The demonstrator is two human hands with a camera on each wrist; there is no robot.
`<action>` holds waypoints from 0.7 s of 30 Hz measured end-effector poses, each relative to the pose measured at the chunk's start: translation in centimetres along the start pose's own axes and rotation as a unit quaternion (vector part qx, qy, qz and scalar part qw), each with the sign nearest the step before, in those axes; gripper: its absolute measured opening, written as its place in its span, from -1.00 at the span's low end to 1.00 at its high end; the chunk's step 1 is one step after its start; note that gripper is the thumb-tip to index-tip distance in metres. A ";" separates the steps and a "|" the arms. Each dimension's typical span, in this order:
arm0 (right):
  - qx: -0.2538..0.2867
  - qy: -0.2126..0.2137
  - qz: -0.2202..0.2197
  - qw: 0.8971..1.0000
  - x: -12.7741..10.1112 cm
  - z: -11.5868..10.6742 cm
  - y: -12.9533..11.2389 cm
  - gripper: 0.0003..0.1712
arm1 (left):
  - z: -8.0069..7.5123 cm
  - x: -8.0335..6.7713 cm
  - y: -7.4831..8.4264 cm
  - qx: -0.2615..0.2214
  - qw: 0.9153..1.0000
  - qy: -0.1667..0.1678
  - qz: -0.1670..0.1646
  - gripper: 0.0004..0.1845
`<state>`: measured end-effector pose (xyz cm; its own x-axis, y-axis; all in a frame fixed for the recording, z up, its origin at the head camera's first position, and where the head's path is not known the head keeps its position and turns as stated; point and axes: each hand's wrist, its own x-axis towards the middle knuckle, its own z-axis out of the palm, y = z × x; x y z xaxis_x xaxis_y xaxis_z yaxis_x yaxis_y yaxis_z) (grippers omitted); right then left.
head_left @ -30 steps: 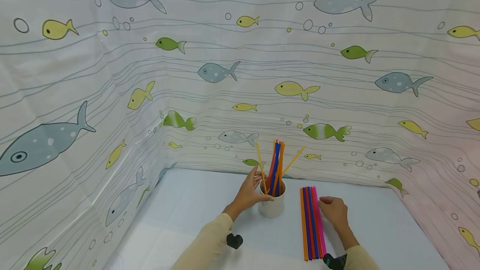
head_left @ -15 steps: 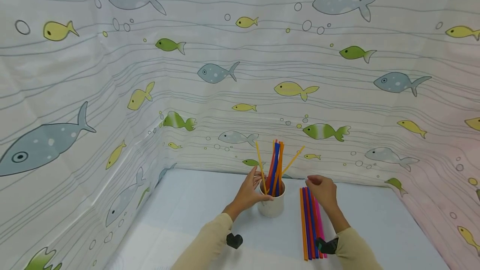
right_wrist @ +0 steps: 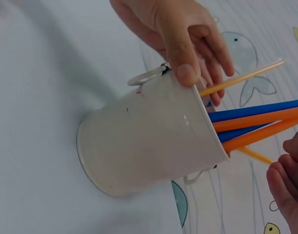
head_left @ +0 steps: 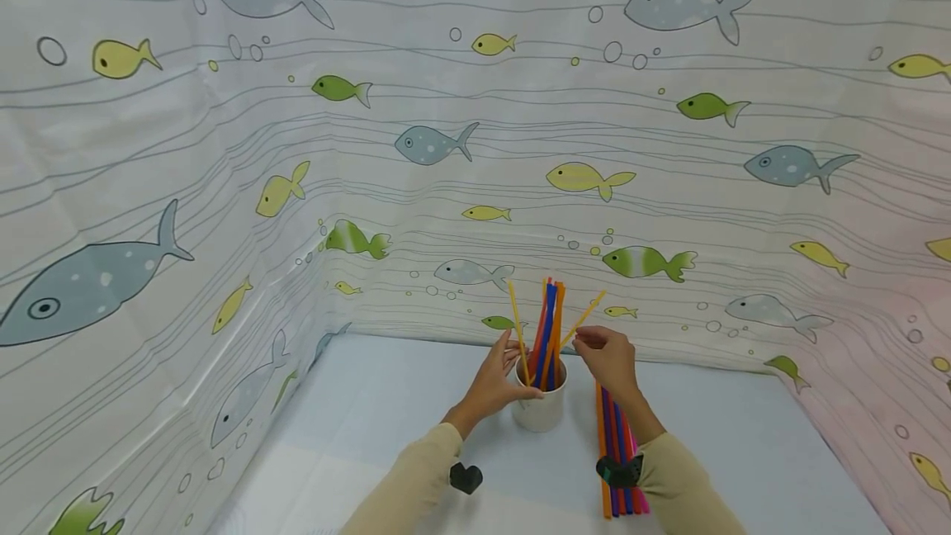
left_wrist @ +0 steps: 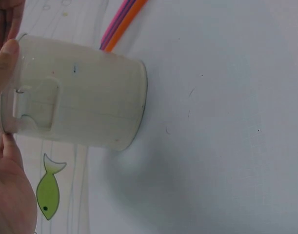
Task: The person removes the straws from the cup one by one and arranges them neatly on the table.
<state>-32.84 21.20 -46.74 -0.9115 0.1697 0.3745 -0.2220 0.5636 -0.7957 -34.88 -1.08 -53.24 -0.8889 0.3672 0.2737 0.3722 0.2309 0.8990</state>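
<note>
A small white bucket (head_left: pixel 538 414) with ring handles stands upright on the table. My left hand (head_left: pixel 486 384) holds it at the rim, thumb on the near side and fingers behind. Blue, orange and red sticks (head_left: pixel 548 329) lean upright inside it. One thin yellow stick (head_left: pixel 515 312) slants left, and another yellow stick (head_left: pixel 592 308) slants right. My right hand (head_left: pixel 609 357) is beside that right-slanting stick. In the right wrist view the thumb and bent fingers (right_wrist: pixel 281 187) are slightly apart, right at the stick, whose end they cover.
A row of coloured sticks (head_left: pixel 611 436), orange, blue, red and pink, lies side by side on the white table (head_left: pixel 743 444) to the right of the bucket, partly under the right forearm. A fish-patterned curtain (head_left: pixel 416 213) rises behind and at both sides.
My right hand has moved from the pink end of the row, left and away from me, to the yellow stick. My left hand and the bucket have stayed in place.
</note>
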 end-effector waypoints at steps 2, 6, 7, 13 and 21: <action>0.007 -0.002 -0.004 1.000 0.1 0.4 -0.3 -0.74 | 0.0 0.0 0.0 0.002 1.000 0.000 -0.001 0.24; 0.021 -0.004 -0.005 1.000 0.2 1.1 -0.6 -0.73 | -0.1 -0.1 0.1 0.004 1.000 -0.001 0.000 0.24; 0.023 -0.003 -0.003 1.000 0.3 1.3 -0.6 -0.72 | -0.1 -0.1 0.0 0.005 1.000 -0.001 0.001 0.24; 0.027 -0.004 0.014 1.000 0.6 2.2 -0.4 -0.70 | -0.1 -0.1 0.0 0.002 1.000 -0.002 0.007 0.23; 0.030 -0.022 0.045 0.998 0.7 3.2 -0.2 -0.68 | 0.0 -0.1 0.4 -0.010 1.000 -0.002 0.006 0.19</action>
<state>-34.50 18.63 -47.84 -0.9428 0.1817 0.2796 -0.1570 0.4978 -0.8530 -34.61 -1.05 -52.93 -0.8833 0.3733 0.2835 0.3777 0.2086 0.9021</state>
